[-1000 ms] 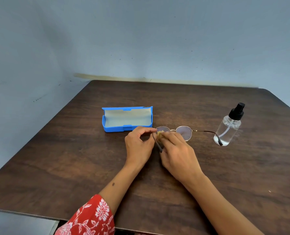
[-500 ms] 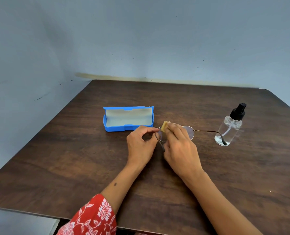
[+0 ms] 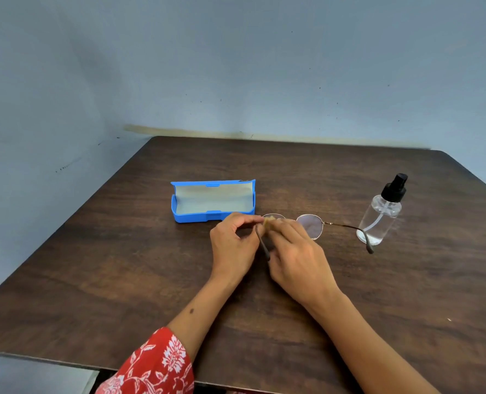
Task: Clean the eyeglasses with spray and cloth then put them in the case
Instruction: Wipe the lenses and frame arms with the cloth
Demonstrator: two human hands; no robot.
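Eyeglasses point(image 3: 310, 226) held mid-table, frame corner pinched by left hand point(image 3: 234, 245), small tan cloth point(image 3: 269, 223) pressed on one lens by right hand point(image 3: 298, 257), open blue case point(image 3: 213, 201) just behind, spray bottle point(image 3: 384, 211) toward right edge

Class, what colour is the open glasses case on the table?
The glasses case is bright blue outside, with a pale lining; the head view shows it.

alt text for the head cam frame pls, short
Two hands clean wire-rimmed eyeglasses on a dark wooden table: the left hand pinches the frame while the right hand rubs a small cloth on one lens. An open blue case lies behind; a spray bottle stands right.
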